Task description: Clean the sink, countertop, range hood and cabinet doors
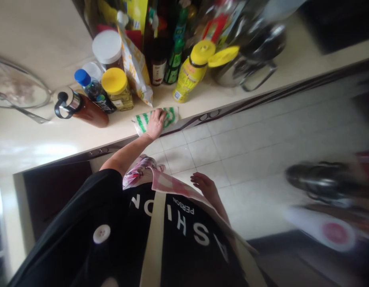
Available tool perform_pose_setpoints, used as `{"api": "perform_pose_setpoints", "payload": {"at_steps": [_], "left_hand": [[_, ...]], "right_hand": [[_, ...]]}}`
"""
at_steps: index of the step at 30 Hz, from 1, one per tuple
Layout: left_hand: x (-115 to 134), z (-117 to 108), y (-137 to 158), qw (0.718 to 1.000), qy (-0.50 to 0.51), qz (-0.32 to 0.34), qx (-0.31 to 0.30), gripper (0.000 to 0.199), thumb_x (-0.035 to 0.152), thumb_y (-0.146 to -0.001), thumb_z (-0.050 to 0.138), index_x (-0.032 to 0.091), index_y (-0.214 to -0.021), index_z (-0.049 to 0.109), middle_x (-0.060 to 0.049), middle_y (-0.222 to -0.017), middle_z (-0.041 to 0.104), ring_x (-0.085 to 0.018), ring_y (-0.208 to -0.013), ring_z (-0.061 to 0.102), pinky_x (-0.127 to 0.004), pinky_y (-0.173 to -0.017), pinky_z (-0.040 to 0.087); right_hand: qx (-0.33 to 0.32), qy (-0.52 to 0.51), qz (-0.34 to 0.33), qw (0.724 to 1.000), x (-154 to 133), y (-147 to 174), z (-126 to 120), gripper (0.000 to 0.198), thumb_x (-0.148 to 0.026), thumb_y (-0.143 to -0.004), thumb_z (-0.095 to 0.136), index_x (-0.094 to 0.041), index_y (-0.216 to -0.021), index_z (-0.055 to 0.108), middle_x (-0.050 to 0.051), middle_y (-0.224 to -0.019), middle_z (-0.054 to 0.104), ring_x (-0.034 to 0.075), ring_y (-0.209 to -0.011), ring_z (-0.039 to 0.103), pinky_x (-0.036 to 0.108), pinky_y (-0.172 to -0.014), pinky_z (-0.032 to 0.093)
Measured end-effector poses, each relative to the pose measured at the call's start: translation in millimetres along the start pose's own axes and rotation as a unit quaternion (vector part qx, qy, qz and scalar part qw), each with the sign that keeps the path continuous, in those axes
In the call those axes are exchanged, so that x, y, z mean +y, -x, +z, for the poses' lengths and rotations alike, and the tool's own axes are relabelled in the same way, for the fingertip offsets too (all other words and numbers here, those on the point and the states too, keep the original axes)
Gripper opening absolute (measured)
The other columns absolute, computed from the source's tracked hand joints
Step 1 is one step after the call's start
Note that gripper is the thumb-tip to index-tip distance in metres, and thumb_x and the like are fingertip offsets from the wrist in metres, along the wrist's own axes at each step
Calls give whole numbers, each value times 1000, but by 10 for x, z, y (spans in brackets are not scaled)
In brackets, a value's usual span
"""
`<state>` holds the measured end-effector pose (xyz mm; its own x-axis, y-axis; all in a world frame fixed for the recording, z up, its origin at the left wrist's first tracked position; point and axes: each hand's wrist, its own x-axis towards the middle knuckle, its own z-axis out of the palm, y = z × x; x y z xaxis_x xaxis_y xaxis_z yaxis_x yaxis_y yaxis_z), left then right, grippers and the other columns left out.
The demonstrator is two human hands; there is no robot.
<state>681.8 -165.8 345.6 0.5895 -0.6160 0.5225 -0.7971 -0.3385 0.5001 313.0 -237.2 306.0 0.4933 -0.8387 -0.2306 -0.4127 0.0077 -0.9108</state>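
My left hand [156,123] presses on a white cloth with green stripes [171,116] at the counter's front edge, its fingers curled onto the fabric. Part of the cloth hangs over that edge. Low in front of my body, over the floor, is my right hand [204,184], holding nothing, fingers loosely apart. Behind the cloth stand a yellow squeeze bottle [188,75], a white and orange packet [136,65] and a yellow-lidded jar [115,85]. Left of them are a blue-capped bottle [96,91] and a brown flask [85,109] with a loop handle.
A lidded steel pot [247,67] sits on the counter [70,137] to the right. At the far left is a glass lid [21,85] with a metal utensil by it. Several sauce bottles crowd the back. Blurred metal cookware [318,179] appears at the right, beyond the tiled floor [244,155].
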Motion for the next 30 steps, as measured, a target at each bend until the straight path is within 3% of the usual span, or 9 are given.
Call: {"api": "perform_pose_setpoints", "payload": {"at_steps": [6, 10, 13, 16, 20, 22, 26, 28, 30], "left_hand": [[134, 168, -885, 977, 116, -104, 145, 61, 37, -112, 39, 22, -170, 36, -12, -173, 46, -30, -170, 27, -53, -141, 23], [170, 285, -1084, 978, 150, -104, 99, 63, 41, -112, 40, 12, -168, 38, -13, -181, 36, -31, -172, 17, -62, -142, 14], [218, 220, -903, 991, 84, -91, 47, 70, 31, -103, 56, 7, -167, 40, -20, -182, 29, -38, -172, 20, -65, -141, 14], [198, 101, -519, 999, 30, -40, 11, 69, 24, -100, 54, 11, -167, 44, -21, -181, 31, -38, -170, 28, -62, -139, 25], [180, 26, 15, 993, 100, 50, -23, 52, 15, -105, 35, 21, -144, 69, -16, -156, 66, -32, -144, 62, -58, -123, 49], [275, 15, 170, 986, 145, 74, -26, 52, 15, -107, 29, 22, -141, 68, -14, -142, 74, -26, -129, 71, -48, -115, 57], [587, -63, 217, 960, 197, 195, -49, 51, 36, -111, 43, 22, -159, 52, -17, -153, 66, -30, -143, 62, -50, -119, 55], [638, -151, 148, 950, 193, 240, -51, 67, 53, -105, 60, 25, -164, 45, -19, -160, 59, -35, -151, 55, -54, -125, 50], [573, -255, 31, 967, 178, 178, 27, 87, 66, -100, 66, 26, -169, 33, -20, -166, 51, -37, -157, 47, -57, -129, 45]], "right_hand": [[-40, 22, -20, 999, -305, -213, 34, 32, -45, -66, 81, -29, -93, 74, 9, -96, 81, 32, -95, 76, 47, -88, 61], [-41, 21, -37, 998, -500, -258, 86, 33, -47, -65, 82, -28, -91, 75, 7, -93, 81, 29, -90, 75, 42, -83, 60], [-49, 23, -42, 998, -675, -348, 34, 34, -46, -64, 82, -26, -91, 75, 6, -92, 81, 25, -87, 74, 38, -80, 59], [-50, 29, -53, 997, -873, -510, -3, 41, -47, -63, 84, -23, -94, 76, 5, -91, 80, 21, -85, 74, 33, -79, 58], [-79, 27, -71, 994, -1187, -723, 137, 54, -57, -64, 90, -21, -100, 74, 6, -94, 80, 19, -83, 74, 31, -77, 59], [-135, -7, -58, 989, -1358, -785, 294, 65, -67, -68, 89, -24, -114, 72, 8, -108, 81, 21, -88, 77, 33, -78, 62], [-254, -103, -67, 959, -1629, -828, 583, 83, -92, -81, 61, -30, -136, 64, 12, -140, 74, 30, -110, 78, 44, -83, 67], [-228, -112, -114, 960, -1713, -844, 588, 77, -87, -89, 52, -26, -133, 66, 14, -141, 73, 31, -120, 76, 44, -91, 67], [-145, -103, -180, 967, -1797, -902, 465, 64, -75, -94, 54, -25, -131, 67, 13, -137, 75, 30, -126, 74, 44, -100, 66]]}}
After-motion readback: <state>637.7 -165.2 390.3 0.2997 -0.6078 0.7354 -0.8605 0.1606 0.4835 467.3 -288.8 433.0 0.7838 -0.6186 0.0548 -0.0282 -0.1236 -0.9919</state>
